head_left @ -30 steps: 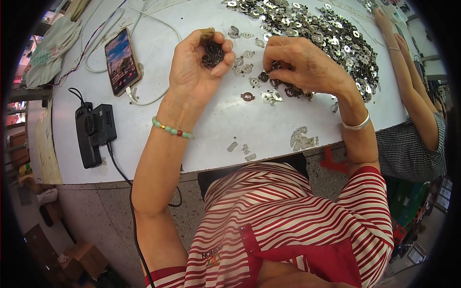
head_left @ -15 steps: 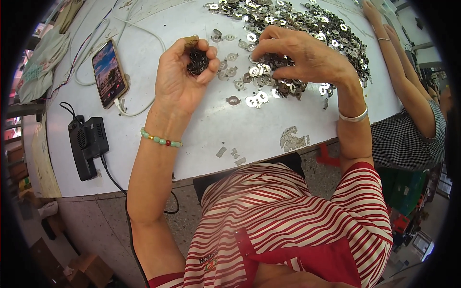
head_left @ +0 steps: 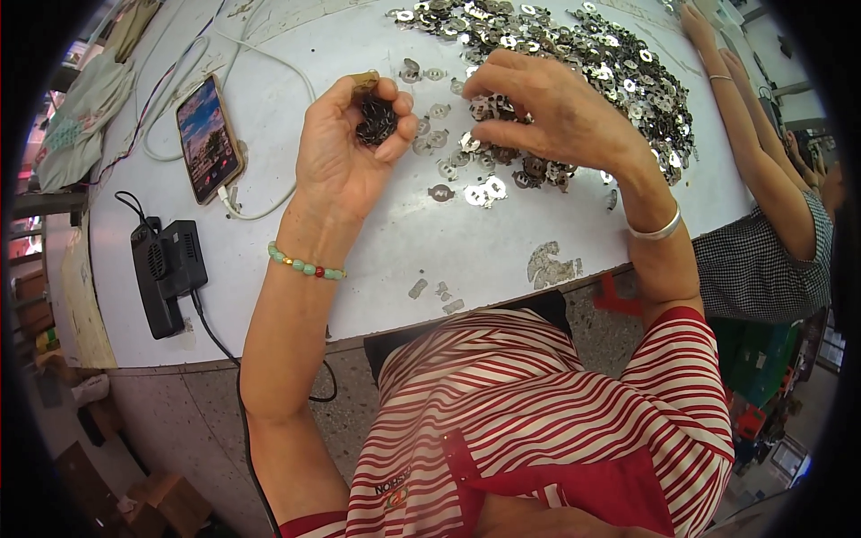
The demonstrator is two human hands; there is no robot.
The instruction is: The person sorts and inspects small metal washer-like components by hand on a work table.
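Your left hand (head_left: 343, 161) is cupped round one dark clump (head_left: 377, 122), right hand (head_left: 560, 108) half-open over metal pieces (head_left: 494, 108) (too many to count).

A white bench (head_left: 421, 238) spreads beneath the hands (head_left: 560, 117), light glossing its surface; speckled gray floor (head_left: 363, 381) shows past its near edge, with brown cardboard boxes (head_left: 175, 504) well to the hands' left.

Silver-grey metal pieces (head_left: 619, 76) are glinting against the white desk (head_left: 404, 238); the handful (head_left: 377, 121) in the left hand (head_left: 336, 170) is looking blackish. A shirt (head_left: 556, 394) is showing red-and-cream stripes, a bracelet (head_left: 299, 265) green, red and gold beads.
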